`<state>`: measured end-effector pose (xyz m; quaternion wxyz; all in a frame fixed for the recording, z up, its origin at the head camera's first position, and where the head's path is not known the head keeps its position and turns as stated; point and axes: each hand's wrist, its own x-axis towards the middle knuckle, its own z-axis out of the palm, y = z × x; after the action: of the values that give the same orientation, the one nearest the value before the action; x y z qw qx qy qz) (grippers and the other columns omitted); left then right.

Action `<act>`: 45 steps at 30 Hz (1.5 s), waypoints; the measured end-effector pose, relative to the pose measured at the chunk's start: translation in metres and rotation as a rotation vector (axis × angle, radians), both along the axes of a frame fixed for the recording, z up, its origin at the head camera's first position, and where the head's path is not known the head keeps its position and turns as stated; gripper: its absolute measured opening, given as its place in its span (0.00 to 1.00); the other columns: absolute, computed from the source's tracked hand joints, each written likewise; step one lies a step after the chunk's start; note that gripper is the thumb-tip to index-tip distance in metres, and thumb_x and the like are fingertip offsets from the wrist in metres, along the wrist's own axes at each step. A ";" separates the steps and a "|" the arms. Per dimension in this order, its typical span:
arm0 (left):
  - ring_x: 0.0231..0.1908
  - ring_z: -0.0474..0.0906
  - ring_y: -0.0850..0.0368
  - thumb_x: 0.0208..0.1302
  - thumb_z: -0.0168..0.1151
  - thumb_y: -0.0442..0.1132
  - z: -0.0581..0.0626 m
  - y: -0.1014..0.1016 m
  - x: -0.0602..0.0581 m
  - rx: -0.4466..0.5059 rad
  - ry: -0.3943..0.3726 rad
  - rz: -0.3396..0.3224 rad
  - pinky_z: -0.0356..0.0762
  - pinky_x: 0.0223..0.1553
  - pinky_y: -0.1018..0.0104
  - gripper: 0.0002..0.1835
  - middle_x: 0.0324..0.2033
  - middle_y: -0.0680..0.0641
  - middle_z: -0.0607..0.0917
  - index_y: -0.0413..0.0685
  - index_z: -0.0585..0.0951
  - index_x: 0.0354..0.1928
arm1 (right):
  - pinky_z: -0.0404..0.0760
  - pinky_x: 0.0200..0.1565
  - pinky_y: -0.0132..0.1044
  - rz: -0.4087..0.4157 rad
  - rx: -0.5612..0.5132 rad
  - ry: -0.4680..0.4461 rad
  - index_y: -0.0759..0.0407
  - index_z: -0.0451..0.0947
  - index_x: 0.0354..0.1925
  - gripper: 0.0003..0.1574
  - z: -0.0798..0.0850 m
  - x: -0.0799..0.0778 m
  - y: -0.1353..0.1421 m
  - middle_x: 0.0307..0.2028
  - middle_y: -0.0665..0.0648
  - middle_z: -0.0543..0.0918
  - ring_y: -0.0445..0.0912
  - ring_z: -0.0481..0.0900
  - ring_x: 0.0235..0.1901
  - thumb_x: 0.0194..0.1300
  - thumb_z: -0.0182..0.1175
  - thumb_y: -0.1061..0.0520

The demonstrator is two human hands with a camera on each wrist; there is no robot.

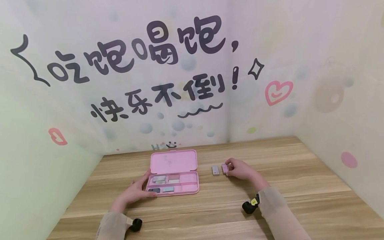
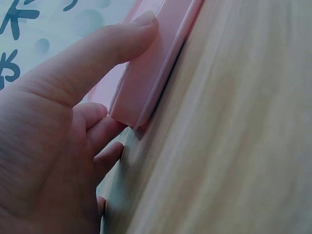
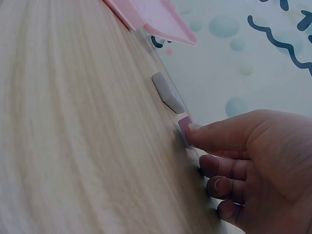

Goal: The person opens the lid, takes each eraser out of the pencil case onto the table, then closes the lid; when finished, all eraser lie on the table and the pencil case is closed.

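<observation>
A pink pencil case (image 1: 190, 189) lies on the table with its lid (image 1: 174, 161) swung back. My left hand (image 1: 135, 192) grips its left end; in the left wrist view the thumb (image 2: 139, 36) presses the front wall and the fingers reach round the end. Inside the case are several small blocks that look like erasers, among them a dark one (image 1: 154, 190) and a light blue one (image 1: 168, 189). To the right, my right hand (image 1: 241, 169) pinches a small pink eraser (image 1: 224, 169) at the table surface. Just left of that stands a grey-white eraser (image 1: 215, 170), apart from the fingers.
The wood-grain table (image 1: 210, 213) meets a printed back wall (image 1: 255, 116) close behind the case. Side walls rise at left (image 1: 30, 166) and right (image 1: 345, 116). A small black camera is strapped at each sleeve cuff.
</observation>
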<state>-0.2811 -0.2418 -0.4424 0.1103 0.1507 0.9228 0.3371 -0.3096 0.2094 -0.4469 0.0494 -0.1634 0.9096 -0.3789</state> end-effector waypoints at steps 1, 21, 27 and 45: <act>0.70 0.45 0.30 0.52 0.72 0.56 0.000 0.000 0.000 -0.001 0.001 0.001 0.24 0.64 0.32 0.61 0.74 0.34 0.49 0.43 0.44 0.76 | 0.71 0.33 0.37 -0.002 0.001 -0.002 0.71 0.71 0.51 0.23 0.000 0.000 0.000 0.28 0.53 0.74 0.44 0.70 0.28 0.59 0.65 0.64; 0.70 0.45 0.31 0.52 0.72 0.55 0.001 -0.001 0.000 0.011 0.007 -0.019 0.23 0.64 0.31 0.60 0.73 0.34 0.49 0.41 0.44 0.76 | 0.72 0.35 0.38 -0.035 0.047 -0.009 0.69 0.72 0.51 0.23 -0.003 -0.001 0.001 0.30 0.54 0.75 0.46 0.70 0.30 0.59 0.65 0.65; 0.70 0.45 0.31 0.52 0.72 0.56 -0.002 -0.002 -0.002 0.007 0.008 -0.014 0.24 0.64 0.31 0.61 0.74 0.35 0.49 0.42 0.44 0.76 | 0.75 0.38 0.40 -0.029 0.059 -0.019 0.69 0.71 0.54 0.26 -0.001 -0.001 0.003 0.33 0.55 0.78 0.46 0.73 0.33 0.58 0.67 0.63; 0.70 0.42 0.29 0.52 0.72 0.56 -0.002 -0.002 -0.001 0.007 -0.014 -0.010 0.23 0.64 0.32 0.61 0.74 0.36 0.46 0.46 0.42 0.77 | 0.77 0.27 0.37 0.112 0.071 -0.005 0.59 0.76 0.55 0.24 0.039 -0.009 -0.041 0.34 0.53 0.76 0.45 0.75 0.28 0.60 0.64 0.60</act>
<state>-0.2821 -0.2441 -0.4440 0.1177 0.1533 0.9201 0.3408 -0.3189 0.1685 -0.4079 0.0783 -0.2113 0.9117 -0.3436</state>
